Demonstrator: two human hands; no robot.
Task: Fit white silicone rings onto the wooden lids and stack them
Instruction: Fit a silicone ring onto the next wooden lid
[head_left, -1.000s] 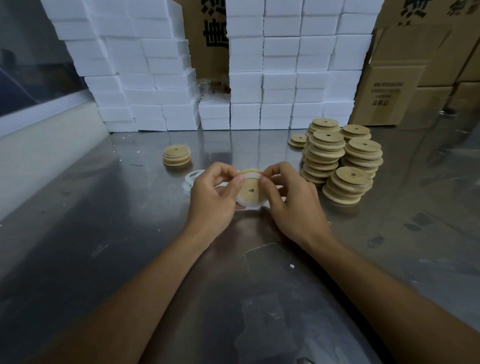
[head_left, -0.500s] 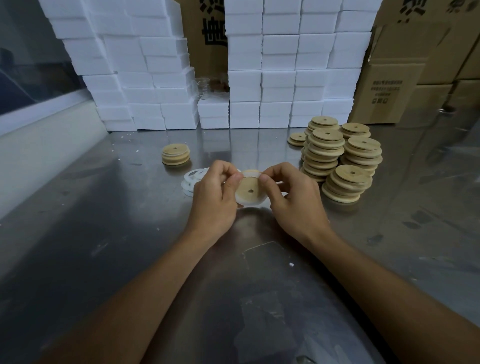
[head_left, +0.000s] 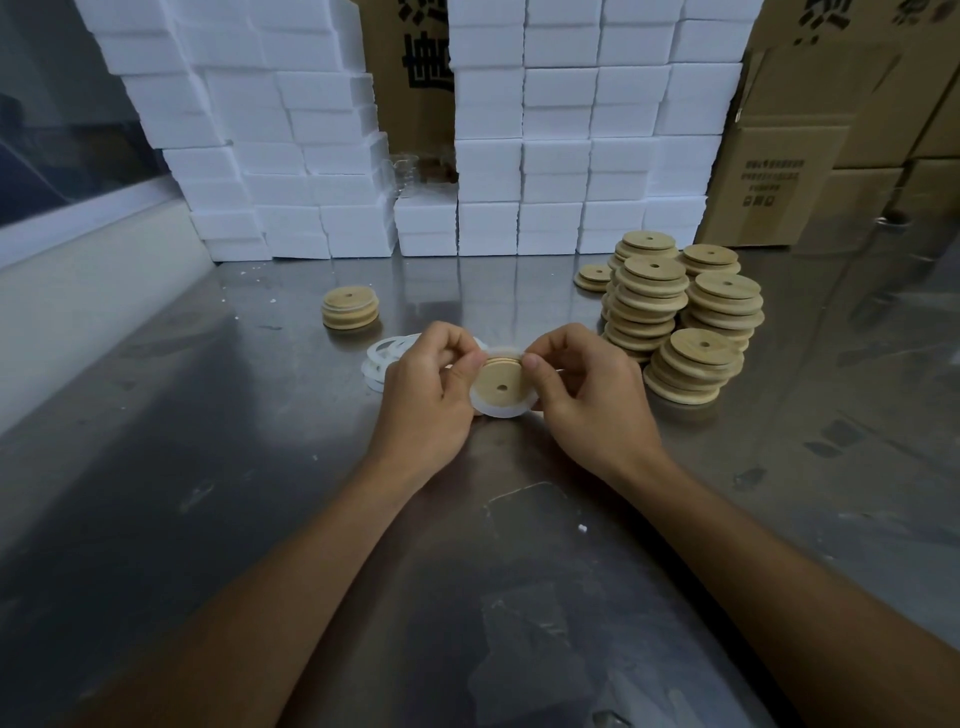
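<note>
Both hands hold one round wooden lid with a small centre hole, tilted toward me above the steel table. A white silicone ring hangs around its lower edge. My left hand pinches the lid's upper left rim, and my right hand pinches the upper right rim. Loose white rings lie on the table just left of my left hand, partly hidden by it. A short stack of lids with rings on them stands farther back left. Tall stacks of bare wooden lids stand to the right.
White foam boxes are piled in a wall along the back of the steel table. Cardboard cartons stand at the back right. A pale wall ledge runs along the left side.
The lid stays between both hands; my thumbs and forefingers have shifted up to its top rim, where the ring is now pressed against the edge.
</note>
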